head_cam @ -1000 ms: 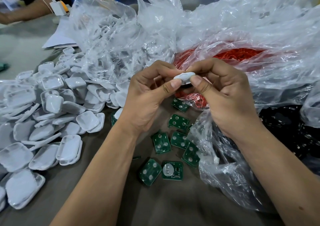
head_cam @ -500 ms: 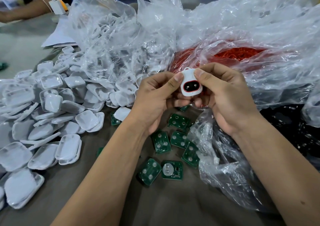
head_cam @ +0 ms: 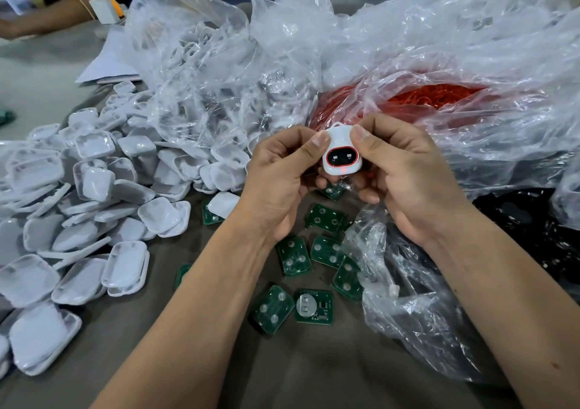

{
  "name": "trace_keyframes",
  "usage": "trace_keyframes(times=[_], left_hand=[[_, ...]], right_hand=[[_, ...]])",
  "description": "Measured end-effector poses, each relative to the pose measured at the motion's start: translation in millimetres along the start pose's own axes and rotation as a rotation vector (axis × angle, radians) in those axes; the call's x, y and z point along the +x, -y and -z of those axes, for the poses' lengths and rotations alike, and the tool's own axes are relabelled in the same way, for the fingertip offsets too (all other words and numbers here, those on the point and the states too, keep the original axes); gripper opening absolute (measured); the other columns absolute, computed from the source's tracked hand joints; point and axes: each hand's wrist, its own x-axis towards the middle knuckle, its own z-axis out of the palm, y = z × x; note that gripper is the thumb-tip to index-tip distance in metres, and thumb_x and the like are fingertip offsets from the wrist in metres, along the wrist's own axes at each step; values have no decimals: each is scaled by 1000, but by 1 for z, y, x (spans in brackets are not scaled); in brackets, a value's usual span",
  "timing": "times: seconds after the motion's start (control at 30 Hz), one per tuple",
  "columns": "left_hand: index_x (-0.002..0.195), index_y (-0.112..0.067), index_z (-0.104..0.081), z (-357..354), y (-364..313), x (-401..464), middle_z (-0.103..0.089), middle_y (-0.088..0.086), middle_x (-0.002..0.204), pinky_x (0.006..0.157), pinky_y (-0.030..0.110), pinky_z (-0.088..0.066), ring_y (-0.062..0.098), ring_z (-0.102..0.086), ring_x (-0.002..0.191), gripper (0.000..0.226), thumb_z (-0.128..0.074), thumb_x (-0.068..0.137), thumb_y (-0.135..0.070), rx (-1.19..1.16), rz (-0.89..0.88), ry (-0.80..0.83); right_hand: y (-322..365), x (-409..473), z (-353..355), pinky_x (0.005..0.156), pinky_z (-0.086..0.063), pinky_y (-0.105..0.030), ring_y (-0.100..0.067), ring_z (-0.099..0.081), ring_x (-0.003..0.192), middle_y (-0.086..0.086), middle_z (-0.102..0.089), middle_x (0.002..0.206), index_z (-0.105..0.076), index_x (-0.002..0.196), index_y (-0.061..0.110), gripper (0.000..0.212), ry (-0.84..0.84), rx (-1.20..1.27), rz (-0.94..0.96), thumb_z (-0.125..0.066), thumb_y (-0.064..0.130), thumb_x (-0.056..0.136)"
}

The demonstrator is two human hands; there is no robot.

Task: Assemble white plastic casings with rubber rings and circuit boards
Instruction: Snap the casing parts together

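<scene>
A small white casing (head_cam: 342, 157) with a red rubber ring around a dark window faces me, held between both hands above the table. My left hand (head_cam: 279, 182) pinches its left edge with thumb on top. My right hand (head_cam: 405, 176) pinches the right edge the same way. Several green circuit boards (head_cam: 314, 306) lie on the brown table below the hands. A heap of loose white casing halves (head_cam: 94, 195) covers the left side. Red rubber rings (head_cam: 433, 98) fill a clear bag behind the hands.
Crumpled clear plastic bags (head_cam: 392, 47) pile up across the back and right. A black bag (head_cam: 533, 236) lies at the right. Another person's arm (head_cam: 47, 19), a white charger (head_cam: 105, 10) and paper sheets (head_cam: 110, 63) sit at the far left.
The casing has been turned from edge-on to face me, showing its red-ringed window, and both hands have lowered it slightly toward me.
</scene>
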Motion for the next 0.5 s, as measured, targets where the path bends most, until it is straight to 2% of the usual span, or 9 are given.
trace_keyframes(times=[0.13, 0.27, 0.37, 0.5], left_hand=[[85, -7, -71, -4, 0, 0, -69, 7, 76, 56, 21, -53, 14, -61, 61, 15, -67, 95, -16, 16, 14, -12], [94, -1, -71, -2, -2, 1, -72, 12, 84, 61, 22, -58, 17, -67, 67, 25, -72, 85, -24, -3, 76, 5], [93, -1, -71, -1, -3, 0, -72, 14, 82, 62, 22, -59, 17, -68, 66, 16, -67, 92, -17, -2, 101, 26], [86, 1, -66, -4, -4, -2, -67, 12, 72, 54, 19, -56, 14, -64, 57, 15, -60, 98, -7, -29, 101, 16]], right_hand=[[-1, 1, 0, 41, -37, -24, -13, -50, 53, -4, -63, 72, -65, 85, 15, 24, -64, -9, 37, -55, 15, 107], [-2, 2, -1, 39, -38, -24, -14, -50, 51, -4, -63, 69, -65, 84, 14, 24, -115, -12, 59, -57, 15, 106], [-2, 2, -1, 37, -38, -23, -15, -49, 49, -4, -62, 66, -65, 80, 15, 27, -119, 9, 59, -57, 13, 106], [0, 2, -1, 38, -38, -24, -16, -50, 51, -6, -62, 69, -68, 83, 14, 25, -80, 34, 16, -56, 14, 106]])
